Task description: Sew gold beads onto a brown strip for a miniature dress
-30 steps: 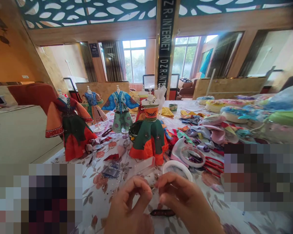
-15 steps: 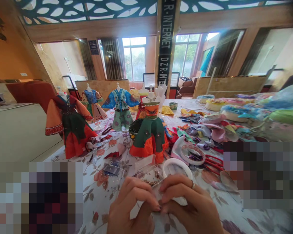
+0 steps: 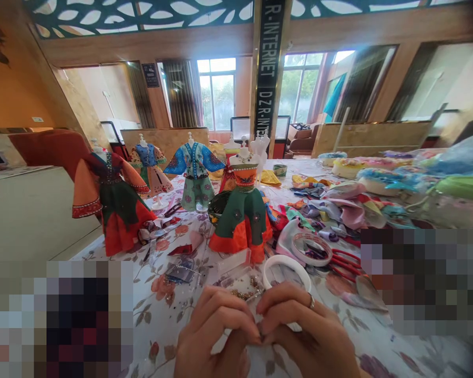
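Observation:
My left hand point(image 3: 216, 336) and my right hand point(image 3: 303, 331) meet at the bottom middle of the view, fingertips pinched together over the floral tablecloth point(image 3: 161, 310). Both are closed on something too small to make out. A ring shows on my right hand. Just beyond the fingers lies a clear packet of small beads point(image 3: 244, 286) and a white tape roll point(image 3: 286, 268). Behind those stands a doll mannequin in a green and orange dress point(image 3: 242, 220).
More dressed mannequins stand at the left and back: a green-and-red one point(image 3: 110, 205) and a blue one point(image 3: 195, 173). Tape rolls point(image 3: 311, 249), red scissors point(image 3: 349, 262) and heaps of fabric scraps point(image 3: 347, 207) cover the right side. Blurred patches hide both lower corners.
My fingertips have come together into a tight pinch and dropped slightly. The dark strip seen under my hands a second ago is now hidden.

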Motion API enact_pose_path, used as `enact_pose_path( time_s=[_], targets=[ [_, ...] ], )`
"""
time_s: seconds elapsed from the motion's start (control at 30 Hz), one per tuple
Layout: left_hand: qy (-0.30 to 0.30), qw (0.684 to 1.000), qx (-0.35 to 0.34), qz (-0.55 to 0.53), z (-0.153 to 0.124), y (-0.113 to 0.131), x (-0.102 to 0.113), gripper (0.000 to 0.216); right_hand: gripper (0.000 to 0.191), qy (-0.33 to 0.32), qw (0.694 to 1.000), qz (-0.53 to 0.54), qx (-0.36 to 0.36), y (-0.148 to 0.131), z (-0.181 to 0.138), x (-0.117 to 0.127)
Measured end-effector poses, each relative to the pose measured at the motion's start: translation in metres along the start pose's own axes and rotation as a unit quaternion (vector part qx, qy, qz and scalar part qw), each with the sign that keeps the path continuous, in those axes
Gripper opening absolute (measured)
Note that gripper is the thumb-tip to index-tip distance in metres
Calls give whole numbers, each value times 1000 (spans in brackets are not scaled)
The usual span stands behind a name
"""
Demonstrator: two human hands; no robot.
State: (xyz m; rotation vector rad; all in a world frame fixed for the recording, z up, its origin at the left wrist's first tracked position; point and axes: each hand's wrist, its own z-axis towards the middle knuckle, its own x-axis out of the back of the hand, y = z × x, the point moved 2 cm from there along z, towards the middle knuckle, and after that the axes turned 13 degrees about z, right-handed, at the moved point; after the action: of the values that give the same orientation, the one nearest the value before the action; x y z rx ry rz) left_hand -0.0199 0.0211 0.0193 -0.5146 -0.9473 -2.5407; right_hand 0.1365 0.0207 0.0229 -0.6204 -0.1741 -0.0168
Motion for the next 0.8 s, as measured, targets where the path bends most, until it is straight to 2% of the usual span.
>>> enact_pose_path(
  time_s=[0.27, 0.43, 0.67, 0.8],
  targets=[
    [9, 996, 44, -82, 2, -2, -2, 17, 23, -7, 1000, 16, -10, -2, 2, 1],
    [-8, 985, 75, -153, 6, -11, -4, 11, 22, 32, 999, 29, -19, -1, 3, 1],
    [-29, 946, 206, -247, 0, -20, -11, 8, 21, 71, 997, 4, -43, 3, 1, 6],
    [-51, 910, 318, -261, -6, -26, -13, 36, 20, 104, 994, -27, -29, 6, 1, 9]
  ],
)
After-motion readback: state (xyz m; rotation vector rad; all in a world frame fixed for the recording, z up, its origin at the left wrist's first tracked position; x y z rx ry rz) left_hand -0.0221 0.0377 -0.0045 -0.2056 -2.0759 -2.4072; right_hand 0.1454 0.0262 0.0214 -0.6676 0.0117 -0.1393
